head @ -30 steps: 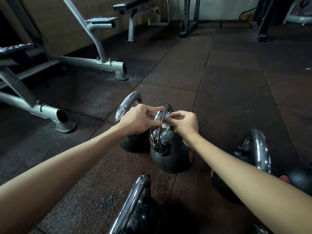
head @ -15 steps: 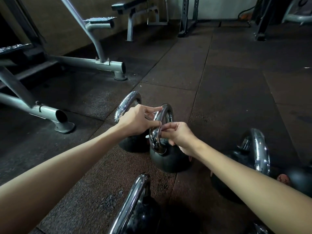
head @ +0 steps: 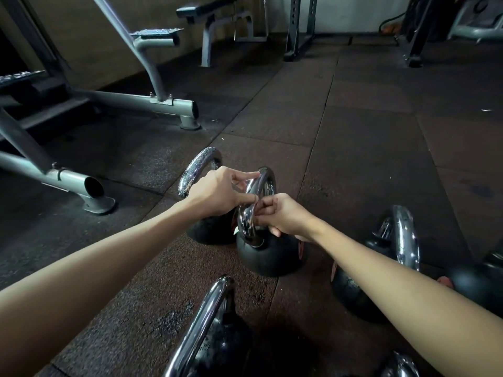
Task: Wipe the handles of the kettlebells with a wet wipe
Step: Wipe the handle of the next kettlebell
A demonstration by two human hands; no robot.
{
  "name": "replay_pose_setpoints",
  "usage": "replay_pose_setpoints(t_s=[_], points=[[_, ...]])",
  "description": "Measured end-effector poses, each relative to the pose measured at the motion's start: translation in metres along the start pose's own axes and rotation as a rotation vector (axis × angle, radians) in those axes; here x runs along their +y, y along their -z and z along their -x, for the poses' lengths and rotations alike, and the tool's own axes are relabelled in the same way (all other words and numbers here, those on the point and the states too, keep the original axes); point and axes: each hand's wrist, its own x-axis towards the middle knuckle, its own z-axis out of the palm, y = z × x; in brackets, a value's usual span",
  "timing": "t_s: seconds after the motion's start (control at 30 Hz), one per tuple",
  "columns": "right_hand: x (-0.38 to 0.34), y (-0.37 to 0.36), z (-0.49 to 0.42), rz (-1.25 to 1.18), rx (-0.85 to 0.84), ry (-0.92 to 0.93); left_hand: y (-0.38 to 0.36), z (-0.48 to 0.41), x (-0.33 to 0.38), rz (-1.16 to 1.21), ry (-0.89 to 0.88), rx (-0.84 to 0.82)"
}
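A black kettlebell (head: 269, 257) with a chrome handle (head: 251, 197) stands on the rubber floor in the middle of the head view. My left hand (head: 217, 190) holds the handle's left side, thumb and forefinger pinching the bar. My right hand (head: 283, 216) is curled against the handle's lower right side; the wet wipe is hidden inside its fingers. Another kettlebell (head: 209, 229) with a speckled chrome handle (head: 196, 167) stands just behind my left hand.
More kettlebells stand close by: one at the bottom centre (head: 212, 333), one to the right (head: 400, 240) behind my right forearm. Grey machine legs (head: 89, 189) and a frame foot (head: 187, 115) lie to the left. A bench (head: 217, 12) and rack stand far back.
My right hand has slid down the handle from near its top to its lower part, and the white wipe seen earlier is now covered by the fingers. My left hand has stayed put.
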Motion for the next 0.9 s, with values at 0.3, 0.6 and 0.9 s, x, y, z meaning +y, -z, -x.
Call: replay_pose_setpoints(t_s=[0.3, 0.6, 0.9], points=[[-0.004, 0.025, 0.008, 0.38, 0.157, -0.024, -0.005, 0.004, 0.021, -0.006, -0.026, 0.005], [-0.026, 0.092, 0.032, -0.206, 0.997, -0.011, -0.025, 0.006, 0.044, -0.119, -0.083, 0.034], [-0.076, 0.098, 0.006, -0.258, 0.569, 0.111, 0.033, 0.004, 0.023, -0.043, -0.139, 0.108]])
